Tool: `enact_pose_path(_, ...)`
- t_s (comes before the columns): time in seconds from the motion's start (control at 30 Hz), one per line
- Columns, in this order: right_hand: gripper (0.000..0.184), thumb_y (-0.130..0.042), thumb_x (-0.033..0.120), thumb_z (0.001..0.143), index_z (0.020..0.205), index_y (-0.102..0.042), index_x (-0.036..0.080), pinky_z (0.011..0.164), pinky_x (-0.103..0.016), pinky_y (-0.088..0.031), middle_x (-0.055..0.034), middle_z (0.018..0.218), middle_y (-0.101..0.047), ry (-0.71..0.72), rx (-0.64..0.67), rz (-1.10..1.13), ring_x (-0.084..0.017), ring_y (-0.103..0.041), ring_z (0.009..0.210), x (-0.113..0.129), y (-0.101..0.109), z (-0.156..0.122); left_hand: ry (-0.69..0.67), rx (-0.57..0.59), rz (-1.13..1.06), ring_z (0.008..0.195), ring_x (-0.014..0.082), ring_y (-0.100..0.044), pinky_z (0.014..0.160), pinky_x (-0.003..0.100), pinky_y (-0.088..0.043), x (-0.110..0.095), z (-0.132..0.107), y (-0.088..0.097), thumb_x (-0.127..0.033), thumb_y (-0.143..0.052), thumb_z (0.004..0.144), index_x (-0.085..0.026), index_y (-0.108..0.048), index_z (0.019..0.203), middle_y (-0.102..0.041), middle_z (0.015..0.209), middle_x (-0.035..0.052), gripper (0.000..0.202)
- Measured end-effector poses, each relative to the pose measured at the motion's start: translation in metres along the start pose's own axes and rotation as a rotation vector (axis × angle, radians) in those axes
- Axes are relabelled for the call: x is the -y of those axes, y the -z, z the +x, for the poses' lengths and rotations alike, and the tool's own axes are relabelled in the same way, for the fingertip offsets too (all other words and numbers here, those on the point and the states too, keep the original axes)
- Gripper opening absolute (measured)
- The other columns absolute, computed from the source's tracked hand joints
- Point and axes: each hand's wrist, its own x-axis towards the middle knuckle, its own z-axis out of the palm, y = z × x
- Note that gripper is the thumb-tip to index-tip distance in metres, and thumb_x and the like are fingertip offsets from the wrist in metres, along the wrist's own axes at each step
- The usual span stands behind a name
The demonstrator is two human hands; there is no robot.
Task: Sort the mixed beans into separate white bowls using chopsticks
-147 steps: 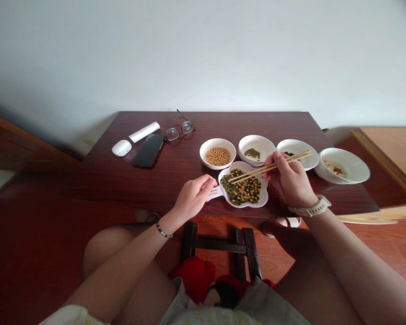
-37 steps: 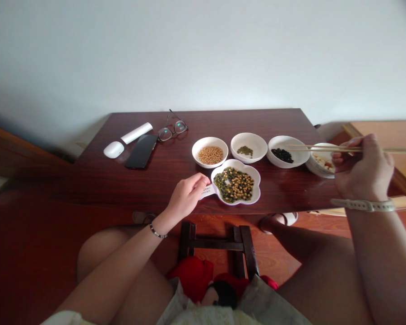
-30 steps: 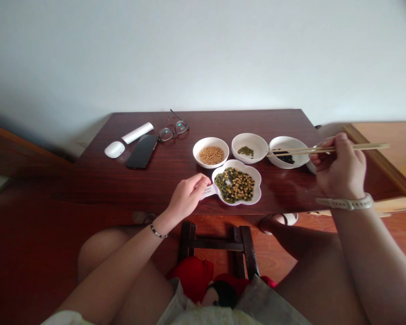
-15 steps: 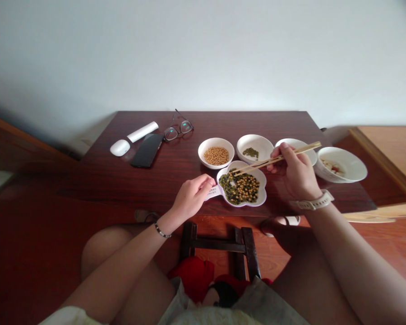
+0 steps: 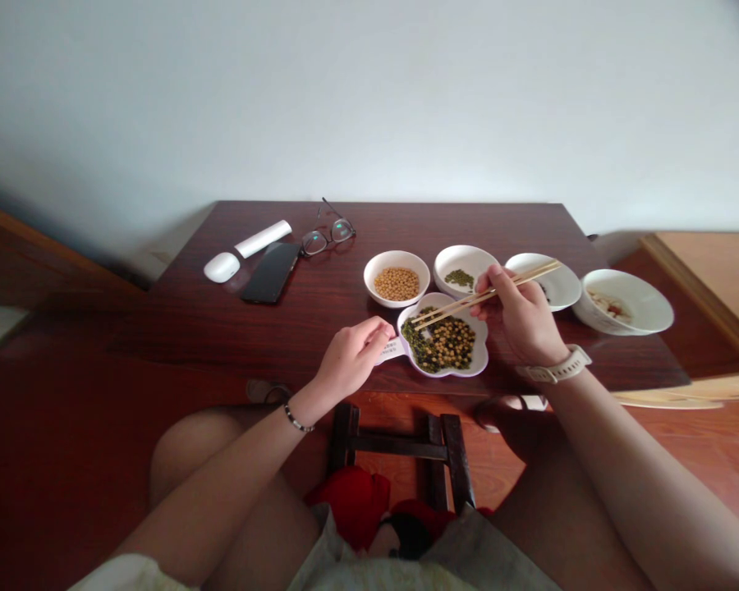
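My left hand (image 5: pixel 355 355) is closed around the handle of a white scalloped dish (image 5: pixel 481 355) at the table's front edge. Mixed beans (image 5: pixel 447 343), yellow, green and dark, lie in that dish. A pair of wooden chopsticks (image 5: pixel 486 294) is gripped in my right hand (image 5: pixel 523 316); their tips reach into the left part of the dish, among green beans. Behind it stand a white bowl of yellow beans (image 5: pixel 397 284) and a white bowl with a few green beans (image 5: pixel 459 279). My right hand partly covers another white bowl (image 5: pixel 560 283), which has a little dark content.
At the right end of the table is a larger white bowl (image 5: pixel 644 304) with pale and reddish pieces. To the left lie eyeglasses (image 5: pixel 329 238), a black phone (image 5: pixel 272 272), a white cylinder (image 5: pixel 263 239) and a white rounded case (image 5: pixel 222 267). A wall stands behind the table.
My right hand has moved left with the chopsticks, and their tips have shifted left and slightly down over the green beans. My left hand stays on the dish's handle.
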Motion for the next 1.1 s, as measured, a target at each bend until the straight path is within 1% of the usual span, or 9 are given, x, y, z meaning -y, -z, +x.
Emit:
enact_pose_path(0.17,0.045,-0.075,0.066,0.104,0.089,-0.075,0.024,0.052,-0.024,-0.055,-0.0021,0.076,-0.072,0.023,0.029,-0.035,-0.014,-0.068,0.058,-0.0053,0.001,-0.0003,0.005,0.0,-0.008,0.087,0.0193,-0.075,0.079,0.029,-0.048,0.0005,-0.0001,-0.0001,-0.045,-0.053,0.118,-0.02,-0.078,0.103,-0.084,0.1,0.0035,0.038)
enact_pose_path(0.33,0.046,-0.073,0.066,0.106,0.088,-0.074,0.024,0.053,-0.025,-0.054,-0.0018,0.074,-0.071,0.045,0.038,-0.052,-0.015,-0.069,0.058,-0.0069,0.0006,-0.0004,0.0,-0.002,-0.011,0.087,0.0188,-0.075,0.079,0.029,-0.048,0.0008,-0.0002,-0.0001,-0.045,-0.053,0.118,-0.02,-0.078,0.103,-0.084,0.1,0.0032,0.038)
enact_pose_path(0.53,0.046,-0.073,0.067,0.105,0.089,-0.074,0.024,0.052,-0.025,-0.054,-0.0019,0.074,-0.072,0.05,0.027,-0.059,-0.015,-0.069,0.058,-0.0081,0.0017,0.0,-0.004,-0.001,0.0,0.086,0.0187,-0.075,0.078,0.029,-0.048,0.0004,0.0,0.0,-0.045,-0.052,0.118,-0.02,-0.078,0.104,-0.084,0.099,0.0035,0.039)
enact_pose_path(0.77,0.045,-0.072,0.067,0.106,0.089,-0.073,0.025,0.053,-0.026,-0.055,-0.0018,0.074,-0.071,0.049,0.049,-0.041,-0.016,-0.069,0.059,-0.0093,-0.0007,-0.0001,0.002,-0.007,-0.015,0.086,0.0191,-0.075,0.078,0.029,-0.048,-0.0016,0.0002,-0.0002,-0.045,-0.053,0.117,-0.02,-0.078,0.102,-0.084,0.099,0.0035,0.038)
enact_pose_path(0.97,0.047,-0.072,0.068,0.106,0.088,-0.074,0.025,0.053,-0.027,-0.056,-0.0016,0.073,-0.07,0.04,0.042,-0.064,-0.016,-0.069,0.059,-0.009,-0.0008,0.0002,-0.004,-0.003,-0.012,0.088,0.0198,-0.076,0.079,0.029,-0.049,0.0003,0.0002,-0.0004,-0.045,-0.053,0.118,-0.02,-0.078,0.103,-0.085,0.1,0.0037,0.038)
enact_pose_path(1.1,0.046,-0.073,0.067,0.105,0.088,-0.073,0.024,0.054,-0.026,-0.056,-0.0014,0.074,-0.071,0.042,0.038,-0.05,-0.015,-0.068,0.058,-0.0094,-0.0008,0.0,0.001,0.001,-0.011,0.087,0.0199,-0.076,0.078,0.029,-0.048,0.0007,0.0,-0.0002,-0.045,-0.053,0.118,-0.02,-0.078,0.104,-0.085,0.1,0.0036,0.039)
